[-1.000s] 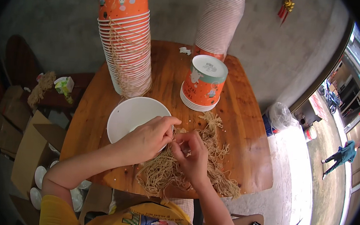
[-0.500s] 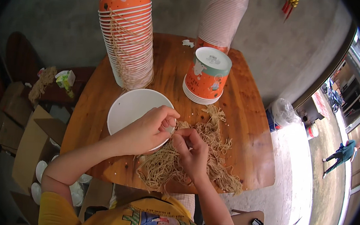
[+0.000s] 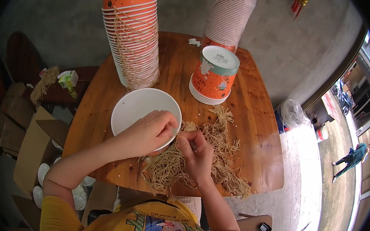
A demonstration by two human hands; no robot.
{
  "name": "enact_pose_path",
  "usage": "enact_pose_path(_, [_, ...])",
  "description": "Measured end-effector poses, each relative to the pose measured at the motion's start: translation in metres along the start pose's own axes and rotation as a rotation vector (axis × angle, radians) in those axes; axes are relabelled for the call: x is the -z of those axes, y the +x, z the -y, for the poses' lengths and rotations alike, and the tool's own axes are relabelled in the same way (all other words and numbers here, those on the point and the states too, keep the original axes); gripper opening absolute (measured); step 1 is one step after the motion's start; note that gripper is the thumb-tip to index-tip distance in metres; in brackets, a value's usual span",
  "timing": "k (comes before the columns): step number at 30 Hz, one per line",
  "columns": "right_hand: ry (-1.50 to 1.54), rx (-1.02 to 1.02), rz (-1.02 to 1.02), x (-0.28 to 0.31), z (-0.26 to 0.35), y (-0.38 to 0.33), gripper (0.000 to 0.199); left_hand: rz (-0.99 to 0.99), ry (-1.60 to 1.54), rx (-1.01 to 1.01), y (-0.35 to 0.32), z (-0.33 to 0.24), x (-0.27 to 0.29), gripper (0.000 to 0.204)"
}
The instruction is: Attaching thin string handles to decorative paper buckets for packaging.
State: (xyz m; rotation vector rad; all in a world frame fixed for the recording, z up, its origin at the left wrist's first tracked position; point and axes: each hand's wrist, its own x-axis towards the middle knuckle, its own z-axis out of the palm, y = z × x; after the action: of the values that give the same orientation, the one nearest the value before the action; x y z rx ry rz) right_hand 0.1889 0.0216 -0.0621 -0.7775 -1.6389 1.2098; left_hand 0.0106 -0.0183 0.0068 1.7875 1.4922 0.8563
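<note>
A white-lined paper bucket point(image 3: 126, 110) stands upright, mouth up, on the wooden table; a dark dot marks its inner wall. My left hand point(image 3: 153, 130) reaches over its near right rim, fingers curled inside the mouth and closed; whatever they hold is hidden. Just outside that rim, my right hand point(image 3: 197, 156) is closed, thumb and forefinger pinched; anything between them is too small to name. Under and around my right hand spreads a loose pile of tan string point(image 3: 222, 163).
Behind the bucket rises a tall stack of orange paper buckets point(image 3: 134, 45) with strings hanging down its side. Several upturned buckets point(image 3: 215, 76) stand at right, before a plastic-wrapped stack point(image 3: 228, 18). An open carton point(image 3: 37, 146) sits at lower left. A person point(image 3: 352, 158) stands outside.
My left fingers have curled lower into the bucket's mouth. My right thumb and forefinger have stayed by the rim and moved only slightly. The head view has shifted a little.
</note>
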Motion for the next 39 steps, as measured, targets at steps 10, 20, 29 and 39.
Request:
enact_pose_path(10, [-0.022, -0.019, 0.028, 0.001, -0.001, -0.002, 0.012, -0.136, 0.224, -0.184, 0.0, 0.007, 0.003, 0.006])
enact_pose_path(20, [-0.087, 0.034, 0.019, 0.0, 0.004, -0.003, 0.015, -0.056, 0.109, -0.07, -0.001, 0.003, 0.006, 0.008])
enact_pose_path(29, [-0.227, 0.147, -0.013, -0.002, 0.007, -0.002, 0.013, -0.063, 0.128, -0.088, -0.001, 0.003, 0.004, 0.007])
enact_pose_path(39, [0.002, -0.018, -0.001, -0.001, 0.001, -0.005, 0.012, -0.062, 0.114, -0.08, 0.0, 0.002, 0.006, 0.01])
